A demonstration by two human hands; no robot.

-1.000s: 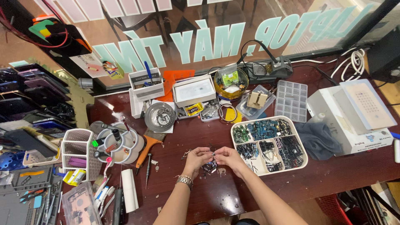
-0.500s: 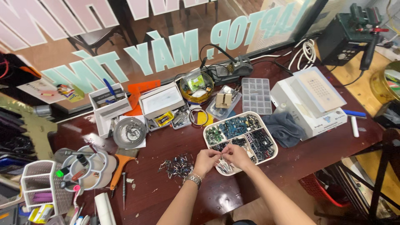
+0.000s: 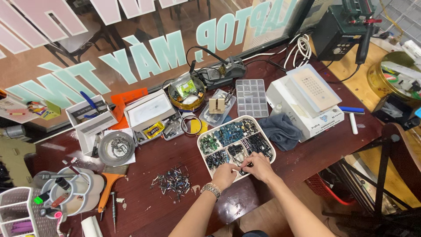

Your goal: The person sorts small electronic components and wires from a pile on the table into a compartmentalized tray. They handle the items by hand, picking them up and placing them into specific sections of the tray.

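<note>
A small dark electronic part point(image 3: 244, 168) sits pinched between the fingertips of both hands, right at the near rim of the white divided tray point(image 3: 270, 151); it is too small to tell its kind. The left hand point(image 3: 224, 175), with a metal watch band at its wrist, has thumb and forefinger closed on the part from one side, and the right hand point(image 3: 258, 167) nips it from the other, its fingers curled over the tray's front compartment.

The tray lies on the dark red table point(image 3: 153, 210) and has several compartments, each holding sorted small components: greenish ones at the left, blue ones at the top, black ones to the right and front. Left of the hands a loose heap of small parts point(image 3: 172, 181) lies on the bare tabletop. Behind the tray stands a clear grid box point(image 3: 251, 97) with many little cells, and a round yellow bowl point(image 3: 186, 93) filled with odds and ends. Just right of the tray lies a grey cloth point(image 3: 280, 131)
</note>
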